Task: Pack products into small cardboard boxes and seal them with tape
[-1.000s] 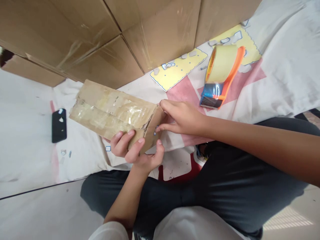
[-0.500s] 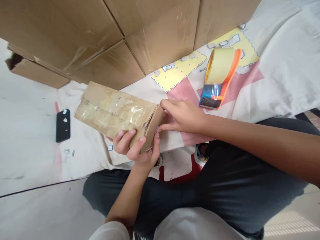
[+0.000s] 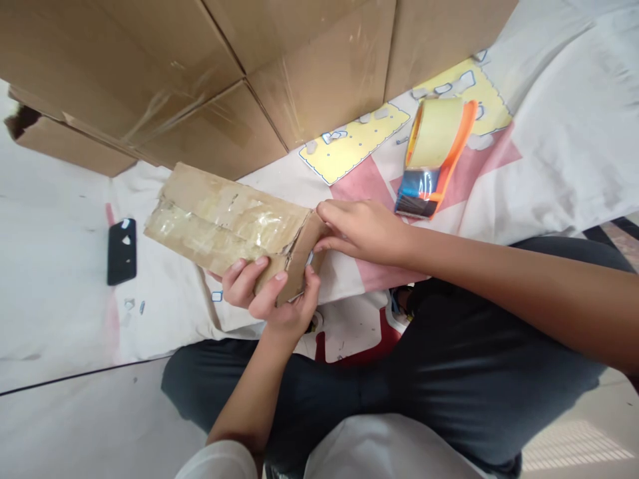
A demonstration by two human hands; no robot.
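Observation:
A long, worn cardboard box with shiny clear tape along its top lies tilted in front of me. My left hand is wrapped round its near side and lower corner, fingers on top and thumb at the right end. At that end, my right hand pinches the cardboard edge between thumb and fingers. Something small and pale shows by the two thumbs, too little to name. An orange and blue tape dispenser with a wide roll lies beyond my right hand.
Large stacked cardboard boxes stand along the back. A black phone-like object lies at the left. Yellow paper pieces and scraps lie on the white cloth. A red and white item is below the table edge.
The whole view has shifted slightly left. Both hands keep hold of the box; the right thumb has moved a little at the end of it.

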